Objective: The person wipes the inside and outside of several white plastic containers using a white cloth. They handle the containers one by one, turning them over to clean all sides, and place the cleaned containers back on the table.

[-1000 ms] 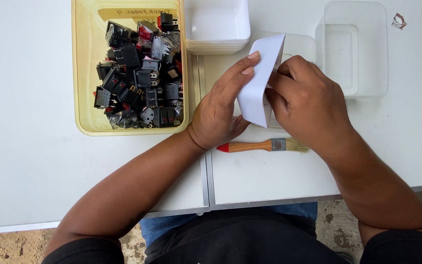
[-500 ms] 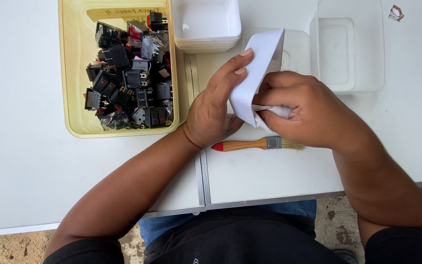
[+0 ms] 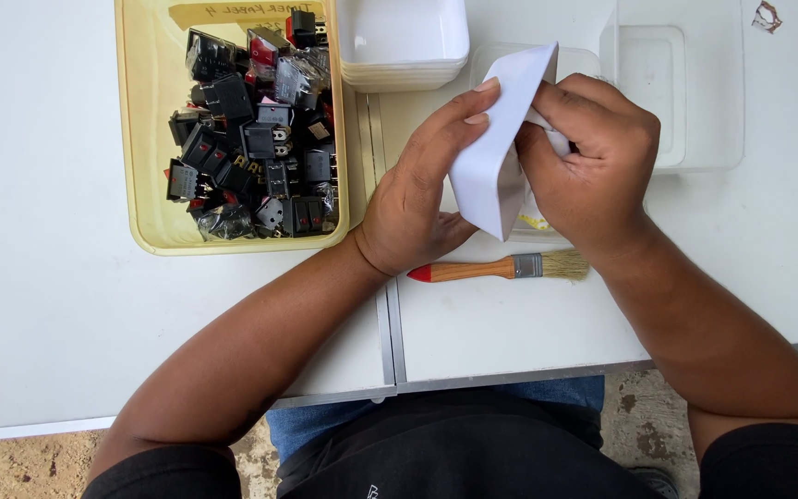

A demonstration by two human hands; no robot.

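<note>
Switches [image 3: 251, 139] in tray [image 3: 145, 139], brush [image 3: 501, 269] R.

Both hands [image 3: 510, 176] together, seemingly gripping.

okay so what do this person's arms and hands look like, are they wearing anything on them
Both forearms are bare, and the left hand and right hand wear no gloves, rings or watch. Short black sleeves show at the upper arms. Fingernails are short and unpainted.

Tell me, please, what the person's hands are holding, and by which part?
Both hold a white container tipped on its side: the left hand against its outer face, the right hand at the open side, fingers hidden.
</note>
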